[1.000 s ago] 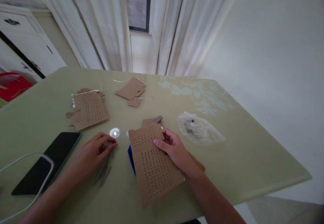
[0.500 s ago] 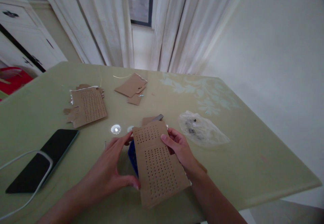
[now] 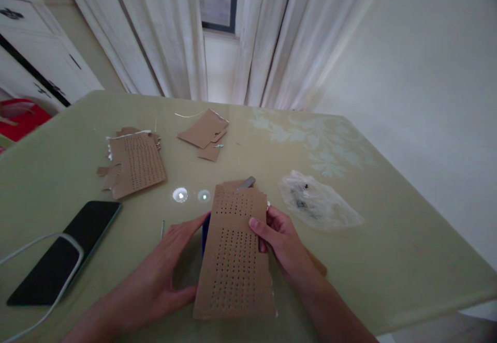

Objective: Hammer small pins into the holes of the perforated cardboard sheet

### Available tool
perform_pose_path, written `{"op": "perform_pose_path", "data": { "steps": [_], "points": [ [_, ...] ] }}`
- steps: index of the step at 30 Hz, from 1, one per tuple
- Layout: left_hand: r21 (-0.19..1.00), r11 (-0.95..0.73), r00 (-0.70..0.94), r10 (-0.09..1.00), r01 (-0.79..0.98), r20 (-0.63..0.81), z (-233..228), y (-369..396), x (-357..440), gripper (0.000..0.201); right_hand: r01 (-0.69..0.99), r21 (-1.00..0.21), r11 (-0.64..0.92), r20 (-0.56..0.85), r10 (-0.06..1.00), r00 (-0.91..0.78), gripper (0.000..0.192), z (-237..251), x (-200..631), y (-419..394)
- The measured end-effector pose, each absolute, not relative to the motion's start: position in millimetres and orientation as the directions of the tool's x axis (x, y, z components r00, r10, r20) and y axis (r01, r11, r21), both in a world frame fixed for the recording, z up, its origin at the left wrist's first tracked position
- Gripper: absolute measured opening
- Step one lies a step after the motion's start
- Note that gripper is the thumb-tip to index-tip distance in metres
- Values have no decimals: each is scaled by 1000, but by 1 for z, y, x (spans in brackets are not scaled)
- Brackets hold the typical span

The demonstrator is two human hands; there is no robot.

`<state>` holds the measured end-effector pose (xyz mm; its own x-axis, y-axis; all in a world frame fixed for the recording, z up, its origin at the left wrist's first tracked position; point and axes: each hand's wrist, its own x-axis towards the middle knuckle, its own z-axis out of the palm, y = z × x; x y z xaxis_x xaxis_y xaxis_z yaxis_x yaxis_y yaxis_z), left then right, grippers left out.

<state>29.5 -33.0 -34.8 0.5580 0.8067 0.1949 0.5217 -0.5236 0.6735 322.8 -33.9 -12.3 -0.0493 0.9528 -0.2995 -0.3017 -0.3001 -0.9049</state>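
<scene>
We are looking down at a brown cardboard sheet [image 3: 234, 260] punched with rows of small holes, lying near the front edge of a pale green counter [image 3: 388, 260]. Both hands are gripping it: the left hand [image 3: 163, 276] is pressing fingers and thumb against its left edge, and the right hand [image 3: 285, 242] is pinching its right edge, thumb on top. The two hands are sitting apart, one on each side of the sheet. A blue object [image 3: 205, 232] is peeking out from under the sheet's left edge; we cannot tell what it is. Just beyond the sheet, a small grey piece [image 3: 247, 182] is resting on another cardboard scrap. A thin nail [image 3: 162, 228] is lying just left of the left hand. Further left, a black phone [image 3: 66, 250] is lying with a white cable [image 3: 46, 239] looping over it. A second holed cardboard sheet [image 3: 135, 163] and plain cardboard scraps [image 3: 205, 132] are lying further back. To the right, a crumpled clear plastic bag [image 3: 316, 203] is resting on the counter.
</scene>
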Motion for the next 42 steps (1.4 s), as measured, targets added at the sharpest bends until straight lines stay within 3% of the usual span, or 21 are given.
{"op": "perform_pose_path", "data": {
  "steps": [11,18,23,25,28,29,32,35,38,42],
  "points": [
    [674,-527,565,802,518,193,-45,-30,21,106,-284,-909,-305,-302,952,-56,57,-12,318,-39],
    [662,-554,587,782,504,208,-41,-31,23,102,-290,-909,-299,-291,954,-75,52,-9,313,-40],
    [700,-516,564,803,493,194,-37,-27,13,113,-158,-948,-275,-274,961,-30,60,-10,315,-39],
    [725,-477,524,831,497,187,-31,-20,7,99,-104,-956,-274,-275,961,-3,61,-11,318,-37],
    [706,-372,333,921,602,201,-21,-6,-3,45,-71,-960,-270,-273,961,44,67,-12,323,-35],
    [677,-319,252,947,663,200,-17,-2,-7,37,-61,-962,-266,-270,961,60,69,-12,325,-33],
    [568,-155,105,987,809,120,-13,6,-17,40,-42,-964,-262,-265,959,98,72,-12,329,-30],
    [491,-65,100,994,869,-46,-14,6,-24,45,-28,-966,-257,-259,956,137,67,-11,333,-28],
    [448,-20,93,986,894,-141,-16,4,-25,47,-2,-974,-227,-224,958,178,63,-11,335,-28],
    [446,-37,112,983,894,-143,-22,3,-25,40,50,-984,-171,-155,962,226,60,-10,338,-28]
  ]
}}
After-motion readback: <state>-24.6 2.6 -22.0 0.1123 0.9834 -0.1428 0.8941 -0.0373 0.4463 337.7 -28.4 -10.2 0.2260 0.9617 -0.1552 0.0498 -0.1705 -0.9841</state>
